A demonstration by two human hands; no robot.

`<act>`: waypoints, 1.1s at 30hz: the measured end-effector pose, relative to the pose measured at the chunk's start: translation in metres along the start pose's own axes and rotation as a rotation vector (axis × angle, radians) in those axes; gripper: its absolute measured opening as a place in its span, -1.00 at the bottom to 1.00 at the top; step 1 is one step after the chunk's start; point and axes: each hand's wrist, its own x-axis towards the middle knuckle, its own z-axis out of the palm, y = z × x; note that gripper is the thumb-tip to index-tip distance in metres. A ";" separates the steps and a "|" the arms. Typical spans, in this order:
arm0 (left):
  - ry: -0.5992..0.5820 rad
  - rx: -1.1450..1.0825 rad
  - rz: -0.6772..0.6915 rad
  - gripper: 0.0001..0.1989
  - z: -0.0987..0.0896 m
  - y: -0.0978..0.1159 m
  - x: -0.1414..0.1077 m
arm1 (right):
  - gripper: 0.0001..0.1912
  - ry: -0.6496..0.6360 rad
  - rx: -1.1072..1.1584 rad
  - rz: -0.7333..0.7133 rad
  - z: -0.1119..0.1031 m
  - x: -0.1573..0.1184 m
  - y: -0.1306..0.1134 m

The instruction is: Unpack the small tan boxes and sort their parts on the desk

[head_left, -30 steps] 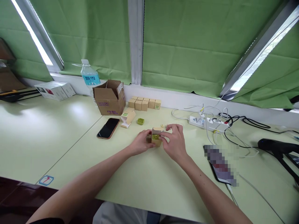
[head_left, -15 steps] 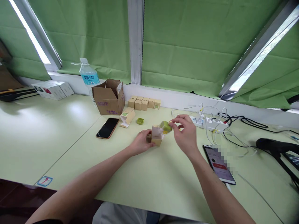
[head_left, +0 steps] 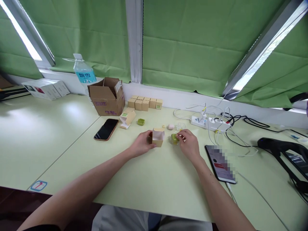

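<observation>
- At the near right of a pale green table (head_left: 154, 183), a phone (head_left: 218, 160) lies connected to a white cable, its screen partly blurred.
- A person's left hand (head_left: 141, 144) grips a small open-topped box (head_left: 158, 142) at center, thumb and fingers around its left side.
- Just to the right, the right hand (head_left: 189, 143) pinches a small green container (head_left: 174, 138), fingertips close together; whether it touches the table is hard to tell.
- Beyond the hands, a pink piece (head_left: 171, 126) lies beside a clear one (head_left: 180, 126); farther left are a green tray (head_left: 141, 122) and a second opened box (head_left: 128, 117).
- At the far edge, small closed boxes (head_left: 141, 105) stand clustered right of a brown carton (head_left: 107, 101).
</observation>
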 end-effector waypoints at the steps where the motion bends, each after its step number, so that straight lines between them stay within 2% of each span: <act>1: -0.006 -0.015 0.001 -0.53 0.000 0.000 0.000 | -0.81 0.012 -0.002 -0.015 -0.001 -0.001 -0.003; 3: 0.028 -0.040 0.023 -0.52 0.000 0.001 -0.002 | -0.78 0.085 0.011 -0.077 -0.004 -0.005 -0.013; 6: 0.189 -0.042 0.130 -0.51 0.001 0.002 -0.005 | -0.83 0.194 0.120 -0.158 -0.004 -0.013 -0.035; 9: 0.304 -0.038 0.256 -0.51 0.001 0.005 -0.008 | -0.78 0.112 0.256 -0.103 0.005 -0.022 -0.060; 12: 0.347 -0.019 0.304 -0.52 0.002 0.006 -0.009 | -0.45 -0.023 0.345 -0.007 0.023 -0.029 -0.081; 14: 0.383 0.025 0.307 -0.52 0.003 0.006 -0.009 | -0.28 -0.059 0.416 0.056 0.037 -0.030 -0.091; 17: 0.430 0.152 0.325 -0.52 0.006 0.007 -0.010 | -0.28 -0.047 0.592 0.178 0.055 -0.030 -0.098; 20: 0.383 0.228 0.395 -0.46 0.008 0.013 -0.016 | -0.36 -0.039 0.884 0.314 0.060 -0.026 -0.094; 22: 0.328 0.168 0.450 -0.36 0.008 0.017 -0.020 | -0.37 -0.067 1.091 0.378 0.053 -0.023 -0.087; 24: 0.312 0.026 0.437 -0.34 0.008 0.021 -0.022 | -0.41 -0.119 1.238 0.404 0.043 -0.019 -0.080; 26: 0.304 -0.160 0.342 -0.43 0.008 0.024 -0.022 | -0.45 -0.175 1.306 0.390 0.033 -0.017 -0.073; 28: 0.238 -0.366 0.216 -0.52 0.008 0.027 -0.021 | -0.46 -0.227 1.327 0.354 0.027 -0.018 -0.069; 33: 0.008 -0.727 -0.003 -0.46 0.010 0.038 -0.022 | -0.46 -0.357 1.275 0.283 0.030 -0.022 -0.064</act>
